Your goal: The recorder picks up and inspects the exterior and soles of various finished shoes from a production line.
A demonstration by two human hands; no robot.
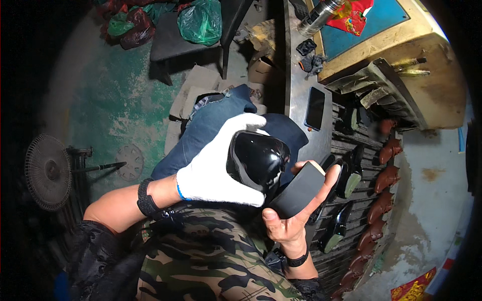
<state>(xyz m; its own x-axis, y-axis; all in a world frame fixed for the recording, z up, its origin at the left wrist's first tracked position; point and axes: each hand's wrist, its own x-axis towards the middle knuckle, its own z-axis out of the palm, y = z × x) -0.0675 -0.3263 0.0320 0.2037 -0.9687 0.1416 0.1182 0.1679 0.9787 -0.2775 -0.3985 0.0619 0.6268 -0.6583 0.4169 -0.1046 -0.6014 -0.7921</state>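
Note:
My left hand (216, 163), in a white knit glove with a blue cuff edge, grips a glossy black curved shell (261, 158) above my lap. Thumb and fingers wrap around its left side. My bare right hand (291, 228) holds a dark grey rectangular block (299, 190) with a pale strip at one end, like a sanding block. Thumb and fingers clasp the block from either side. It sits close to the shell's lower right; whether they touch, I cannot tell.
On my right, a slatted rack carries glossy black parts (334, 228) and a row of brown parts (386, 179). A phone (315, 108) lies on the metal bench (297, 75). A fan (49, 170) stands at left. Plastic bags (200, 21) cover a dark stool (173, 47).

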